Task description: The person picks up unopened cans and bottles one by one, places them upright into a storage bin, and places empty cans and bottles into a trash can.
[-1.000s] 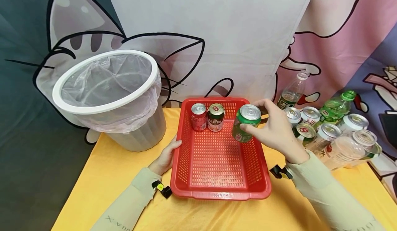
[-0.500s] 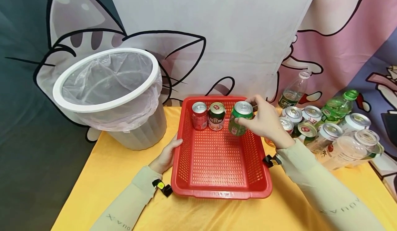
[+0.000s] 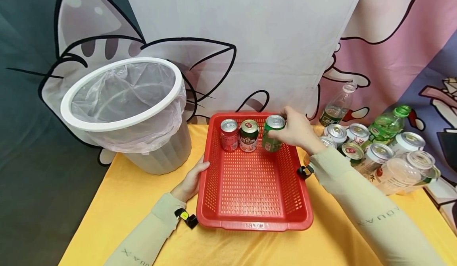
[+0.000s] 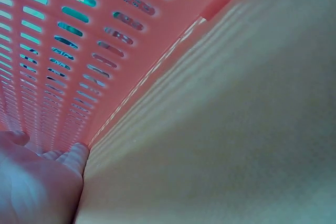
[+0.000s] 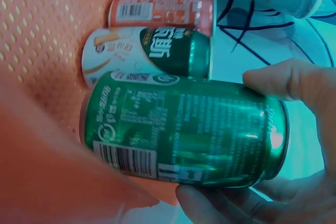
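Note:
A red plastic basket [image 3: 254,223] stands on the yellow cloth. My left hand [image 3: 191,182] holds its left side, the thumb at the rim; in the left wrist view the fingers [image 4: 77,156] lie low against the outer wall. Along the basket's far side a red can [image 3: 229,139] and a dark green and white can [image 3: 248,139] stand upright. To their right my right hand [image 3: 298,131] grips a green can [image 3: 270,141] upright inside the basket, thumb on one side and fingers on the other. In the right wrist view this can [image 5: 178,129] is close beside the dark green and white one.
Several cans [image 3: 358,131] and bottles stand grouped right of the basket, among them a green bottle [image 3: 387,124] and a clear bottle [image 3: 337,105]. A bin [image 3: 157,155] with a white rim and plastic liner stands at the left. A printed cloth hangs behind.
My right hand has carried the green can left and lower, from the basket's right side to beside the other two cans. The left hand keeps its place on the basket.

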